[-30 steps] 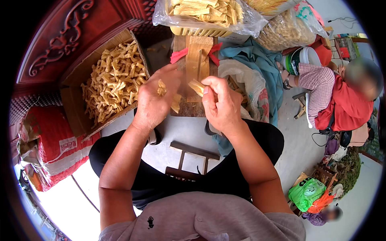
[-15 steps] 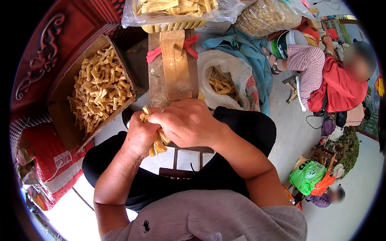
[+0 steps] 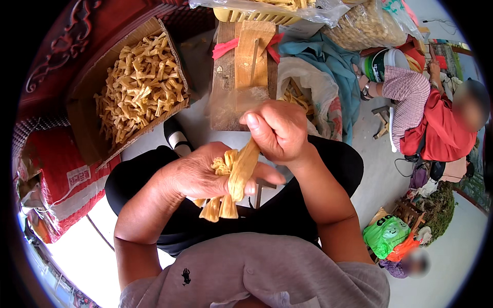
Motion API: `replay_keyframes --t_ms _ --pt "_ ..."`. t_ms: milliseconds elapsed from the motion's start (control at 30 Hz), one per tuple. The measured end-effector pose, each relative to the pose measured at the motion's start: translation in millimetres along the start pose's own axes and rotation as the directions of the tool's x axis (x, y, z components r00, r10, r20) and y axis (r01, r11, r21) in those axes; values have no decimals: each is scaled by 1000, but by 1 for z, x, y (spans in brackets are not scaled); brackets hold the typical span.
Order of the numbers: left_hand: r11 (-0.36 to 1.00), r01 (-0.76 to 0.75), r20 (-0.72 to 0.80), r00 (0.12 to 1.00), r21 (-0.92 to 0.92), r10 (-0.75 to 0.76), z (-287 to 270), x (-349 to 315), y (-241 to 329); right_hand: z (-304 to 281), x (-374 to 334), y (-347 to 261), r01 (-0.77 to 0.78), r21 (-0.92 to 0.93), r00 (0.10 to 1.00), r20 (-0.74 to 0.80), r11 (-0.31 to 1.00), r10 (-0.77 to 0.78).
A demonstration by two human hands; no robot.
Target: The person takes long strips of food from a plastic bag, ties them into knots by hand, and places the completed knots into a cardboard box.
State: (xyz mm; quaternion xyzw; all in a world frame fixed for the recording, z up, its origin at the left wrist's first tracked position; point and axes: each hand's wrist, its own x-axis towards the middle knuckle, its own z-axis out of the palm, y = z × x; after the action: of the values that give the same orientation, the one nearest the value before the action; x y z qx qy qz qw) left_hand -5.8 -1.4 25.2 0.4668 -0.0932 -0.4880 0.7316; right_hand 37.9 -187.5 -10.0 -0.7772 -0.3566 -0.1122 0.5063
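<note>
My left hand (image 3: pixel 197 174) grips a small bundle of yellow-tan strips (image 3: pixel 230 180) over my lap, its ends hanging down below the fist. My right hand (image 3: pixel 277 131) pinches one wider strip of the same bundle and holds it wrapped around the others. Both hands touch at the bundle. A cardboard box (image 3: pixel 87 87) full of finished tan knotted pieces (image 3: pixel 138 84) stands at my upper left. A wooden bench-like jig (image 3: pixel 246 56) with a pink band lies straight ahead of my hands.
A white sack (image 3: pixel 313 87) with more strips sits to the right of the jig. A red sack (image 3: pixel 56 179) lies at the left. A seated person in a red top (image 3: pixel 436 128) is at the right. Green bag (image 3: pixel 385 233) at lower right.
My hands have come lower and nearer over my lap. The bundle has turned upright, and my right hand has pulled a strip up and around it.
</note>
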Motion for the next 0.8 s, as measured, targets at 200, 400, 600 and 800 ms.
replay_keyframes --t_ms 200,400,600,800 --pt "243 -201 -18 734 949 678 -14 11 -7 13 -8 -5 -740 411 672 408 533 618" --pt "44 -214 112 662 976 741 -31 5 -10 11 -11 -12 -829 510 347 791 -230 504" --pt "-103 -131 155 505 986 849 -28 7 -20 26 -31 -4 -654 747 629 625 -121 463" --pt "256 -78 -164 582 964 796 -25 6 -13 24 -24 -18 -558 619 752 96 553 652"
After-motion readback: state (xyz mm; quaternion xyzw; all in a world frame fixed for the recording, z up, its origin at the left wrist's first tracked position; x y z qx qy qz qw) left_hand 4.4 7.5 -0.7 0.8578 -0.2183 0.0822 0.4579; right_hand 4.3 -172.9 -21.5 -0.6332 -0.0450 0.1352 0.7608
